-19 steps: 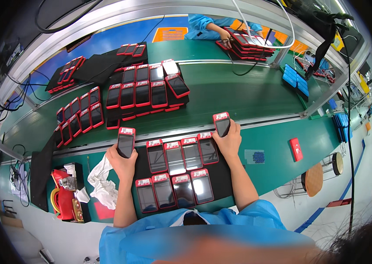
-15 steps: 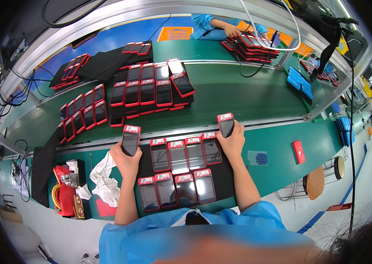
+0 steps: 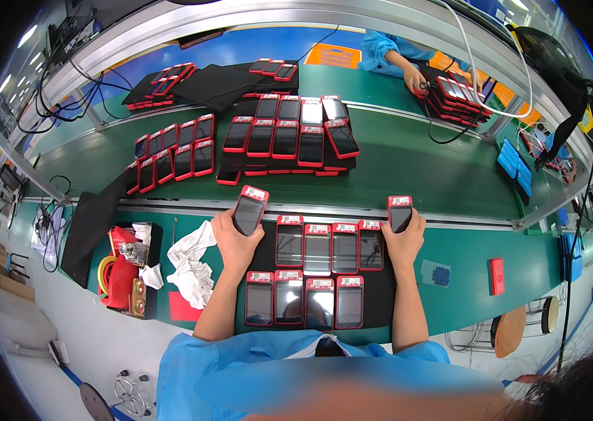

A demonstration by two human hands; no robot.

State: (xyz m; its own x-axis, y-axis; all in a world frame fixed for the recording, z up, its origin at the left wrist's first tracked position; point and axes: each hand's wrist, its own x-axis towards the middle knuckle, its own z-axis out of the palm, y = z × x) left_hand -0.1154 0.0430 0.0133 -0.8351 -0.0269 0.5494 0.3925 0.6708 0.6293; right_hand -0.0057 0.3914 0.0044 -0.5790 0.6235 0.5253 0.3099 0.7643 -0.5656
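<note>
Each of my hands grips a red-framed handheld device with a dark screen and a white label at its top. My left hand (image 3: 236, 244) holds one device (image 3: 248, 214), tilted to the right, by its lower part. In my right hand (image 3: 404, 244) is the other device (image 3: 400, 216), nearly upright. Both are raised at the far edge of a black mat (image 3: 378, 298). Between my forearms, two rows of similar devices (image 3: 317, 250) lie face up on that mat. My right fingertips are close to the far-right device (image 3: 371, 245) of the back row.
Beyond a metal rail, a green conveyor surface (image 3: 408, 161) carries stacked devices (image 3: 285, 139). At left lie a white cloth (image 3: 191, 263) and a box with a red pouch (image 3: 122, 281). A bag of blue pieces (image 3: 436, 274) and a red case (image 3: 497, 276) lie right. A co-worker's hand (image 3: 414, 78) touches a far stack.
The whole view has shifted, so the bench appears farther right. The device in my left hand leans more to the right. Both hands keep their grip.
</note>
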